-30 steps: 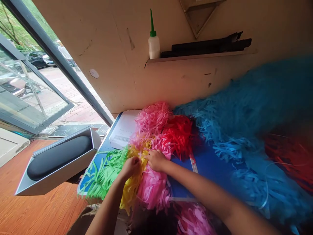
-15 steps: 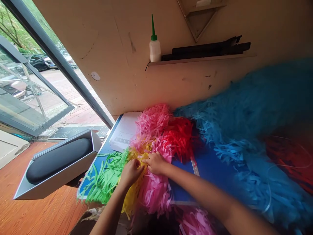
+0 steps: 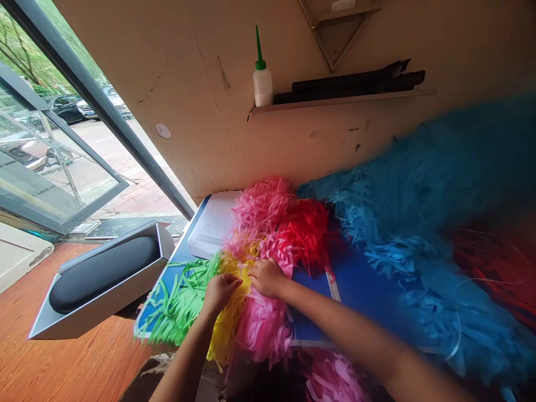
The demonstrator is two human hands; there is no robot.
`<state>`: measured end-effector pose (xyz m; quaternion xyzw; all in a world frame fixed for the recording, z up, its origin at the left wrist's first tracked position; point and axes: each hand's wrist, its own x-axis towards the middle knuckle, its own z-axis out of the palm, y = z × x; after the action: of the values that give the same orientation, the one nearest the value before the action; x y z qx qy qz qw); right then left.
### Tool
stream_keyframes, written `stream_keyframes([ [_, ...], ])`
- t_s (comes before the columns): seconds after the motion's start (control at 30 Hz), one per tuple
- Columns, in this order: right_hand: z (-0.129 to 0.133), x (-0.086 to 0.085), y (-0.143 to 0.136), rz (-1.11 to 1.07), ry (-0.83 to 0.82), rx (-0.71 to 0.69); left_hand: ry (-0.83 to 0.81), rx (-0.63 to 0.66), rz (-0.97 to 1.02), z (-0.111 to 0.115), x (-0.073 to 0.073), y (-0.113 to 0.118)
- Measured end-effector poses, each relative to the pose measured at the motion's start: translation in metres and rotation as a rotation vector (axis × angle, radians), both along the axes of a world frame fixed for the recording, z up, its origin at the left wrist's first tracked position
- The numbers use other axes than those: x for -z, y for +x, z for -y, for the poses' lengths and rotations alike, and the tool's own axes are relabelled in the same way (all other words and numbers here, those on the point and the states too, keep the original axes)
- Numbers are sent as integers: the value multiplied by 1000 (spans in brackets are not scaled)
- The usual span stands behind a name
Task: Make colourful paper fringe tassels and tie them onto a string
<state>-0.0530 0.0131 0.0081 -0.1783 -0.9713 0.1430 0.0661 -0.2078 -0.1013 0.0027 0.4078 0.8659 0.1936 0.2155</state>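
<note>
Yellow paper fringe (image 3: 228, 321) spills over the blue tabletop's (image 3: 360, 285) near edge, pinched from both sides: the left hand (image 3: 218, 291) and right hand (image 3: 267, 277) each close their fingers on its strips. Green fringe (image 3: 178, 304) lies just beside it toward the left edge, pink fringe (image 3: 263, 329) to the right. A glue bottle (image 3: 262, 78) stands on the wall shelf (image 3: 335, 100).

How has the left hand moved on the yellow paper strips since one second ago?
Yes, slightly. The left hand slid a little toward the near edge of the yellow strips, away from the white papers.
</note>
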Motion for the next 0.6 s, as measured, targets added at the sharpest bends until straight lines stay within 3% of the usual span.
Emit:
stream_keyframes([
  [0.1,2,3,-4,-10,23,-110,26,-15,-22,1,-3,-1],
  [0.2,7,6,-14,14,36,-278,37,-35,-94,0,-16,-4],
  [0.4,19,8,-20,46,85,-318,47,-205,-410,0,-57,-16],
  [0.5,20,8,-18,58,89,-301,71,-227,-532,0,-78,-20],
  [0.6,20,11,-19,88,69,-295,119,-261,-637,-1,-111,-28],
])
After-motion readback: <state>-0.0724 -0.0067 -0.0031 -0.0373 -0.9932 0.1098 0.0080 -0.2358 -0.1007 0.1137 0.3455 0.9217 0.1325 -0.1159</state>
